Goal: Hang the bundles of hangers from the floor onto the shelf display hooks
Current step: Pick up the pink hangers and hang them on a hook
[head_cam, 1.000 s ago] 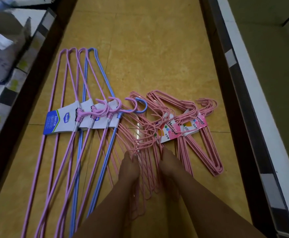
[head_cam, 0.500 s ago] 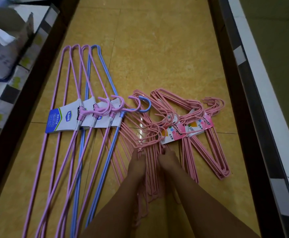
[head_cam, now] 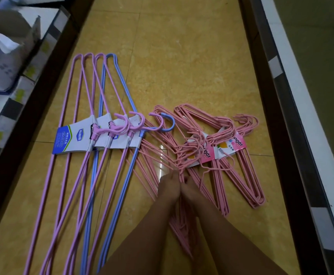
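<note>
The yellow tiled floor is seen from above, and all the hangers are laid on it. A shelf with boxes is at 10 o'clock, and a shelf edge is run down the side at 3 o'clock. No display hooks can be seen, so nothing looks hung up yet. The whole job seems to be left.

The long hangers, purple and blue, are spread from 11 o'clock down to 7 o'clock, with white and blue paper tags across them. The labelled pink bundles are laid at 3 o'clock. The loose pink hangers are fanned out in the middle.

The left hand and the right hand are pressed side by side at 6 o'clock. The necks of the loose pink hangers are pinched by the fingertips. It looks like a bundle is being gathered first, to be lifted after.
</note>
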